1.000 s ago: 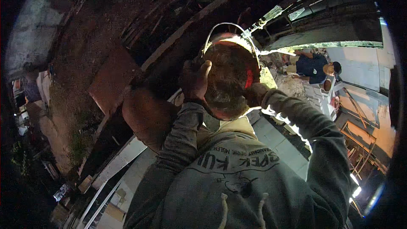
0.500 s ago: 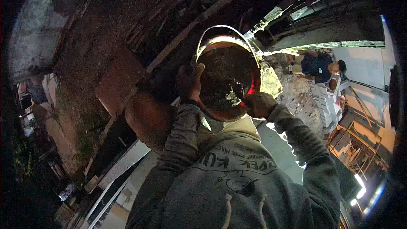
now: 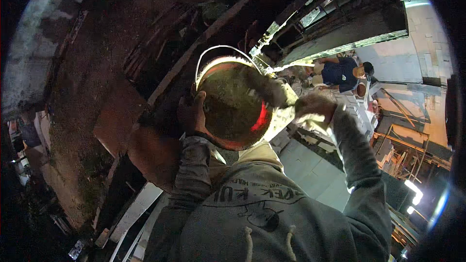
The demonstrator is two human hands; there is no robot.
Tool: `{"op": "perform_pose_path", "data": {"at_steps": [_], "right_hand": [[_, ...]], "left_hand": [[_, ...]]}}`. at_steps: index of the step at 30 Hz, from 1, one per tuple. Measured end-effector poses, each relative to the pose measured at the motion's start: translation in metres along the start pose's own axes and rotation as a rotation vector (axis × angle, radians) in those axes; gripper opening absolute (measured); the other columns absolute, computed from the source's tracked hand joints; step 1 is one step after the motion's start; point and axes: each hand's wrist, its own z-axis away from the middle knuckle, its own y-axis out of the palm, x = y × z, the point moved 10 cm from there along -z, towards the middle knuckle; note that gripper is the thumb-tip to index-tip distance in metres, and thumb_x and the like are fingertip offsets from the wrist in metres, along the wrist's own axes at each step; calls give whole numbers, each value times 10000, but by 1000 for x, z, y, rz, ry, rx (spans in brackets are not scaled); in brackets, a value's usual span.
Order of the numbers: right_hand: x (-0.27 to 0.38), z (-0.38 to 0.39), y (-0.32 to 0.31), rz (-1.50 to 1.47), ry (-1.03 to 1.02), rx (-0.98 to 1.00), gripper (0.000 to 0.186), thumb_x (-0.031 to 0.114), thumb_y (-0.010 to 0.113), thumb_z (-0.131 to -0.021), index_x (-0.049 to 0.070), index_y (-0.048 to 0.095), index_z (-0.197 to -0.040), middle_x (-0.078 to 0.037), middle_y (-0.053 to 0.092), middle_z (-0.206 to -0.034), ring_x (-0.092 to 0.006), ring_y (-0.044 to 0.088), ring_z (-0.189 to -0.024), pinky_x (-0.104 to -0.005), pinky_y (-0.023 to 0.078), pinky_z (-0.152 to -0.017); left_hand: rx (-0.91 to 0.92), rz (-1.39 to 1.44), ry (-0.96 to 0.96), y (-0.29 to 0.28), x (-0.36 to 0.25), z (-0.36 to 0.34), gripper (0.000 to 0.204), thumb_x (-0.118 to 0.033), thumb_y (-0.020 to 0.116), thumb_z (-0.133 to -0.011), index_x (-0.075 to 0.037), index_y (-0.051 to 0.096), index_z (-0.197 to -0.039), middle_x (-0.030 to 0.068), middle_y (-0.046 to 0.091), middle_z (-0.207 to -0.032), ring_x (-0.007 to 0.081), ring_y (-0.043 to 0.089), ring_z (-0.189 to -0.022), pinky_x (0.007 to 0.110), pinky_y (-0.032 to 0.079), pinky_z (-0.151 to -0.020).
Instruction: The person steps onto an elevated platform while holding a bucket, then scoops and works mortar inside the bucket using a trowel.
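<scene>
A round bucket [image 3: 228, 109] with a raised wire handle sits in front of my chest, its inside dark and mottled, red showing at the lit right rim. My left hand [image 3: 194, 111] is closed on the bucket's left rim, thumb over the edge. My right hand [image 3: 315, 109] is off the rim to the right, blurred, its fingers curled around something I cannot make out. A dark smeared shape [image 3: 272, 90] reaches from near that hand over the bucket's upper right; whether it is a tool is unclear.
A co-worker [image 3: 342, 75] in a dark shirt and cap is at upper right, by pale walling. An orange metal frame [image 3: 403, 133] stands at right. Reddish-brown panels [image 3: 116, 116] and a dark ledge [image 3: 170, 73] lie left of the bucket, over dim dirt ground.
The bucket and my left hand have shifted left and slightly down in view. My right hand has left the rim and moved up to the right. The dark smeared shape has appeared over the bucket.
</scene>
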Motion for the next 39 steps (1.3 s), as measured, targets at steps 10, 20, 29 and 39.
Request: {"op": "perform_pose_path", "data": {"at_steps": [10,20,29,39], "right_hand": [[-66,12,-37,-569,516,-250,221,227,608,-806,15,543,-808,-90,536,-650,-222,551,-518,-364,477,-451],[9,-14,24,1009,355,-227,237,178,539,-735,32,522,-921,-163,579,-642,-326,599,-618,-439,445,-521],[-53,-133,3,1028,177,-358,194,287,530,-767,136,635,-833,-116,630,-740,-296,616,-687,-368,494,-580],[-102,-109,93,523,206,33,327,362,622,-696,165,628,-957,-148,636,-837,-340,612,-770,-423,486,-662]], "left_hand": [[57,-35,-87,11,21,-5,452,-347,697,-717,8,608,-983,114,625,-942,260,586,-854,380,452,-780],[-376,-501,-143,-9,18,7,563,-430,694,-680,8,577,-1013,169,588,-1009,304,556,-904,419,430,-799],[45,-230,101,11,43,-11,624,-471,675,-680,20,556,-1046,227,575,-1018,392,535,-971,442,420,-827],[85,-334,-86,9,19,0,536,-443,677,-691,-6,581,-986,180,613,-926,354,578,-875,437,433,-763]]}}
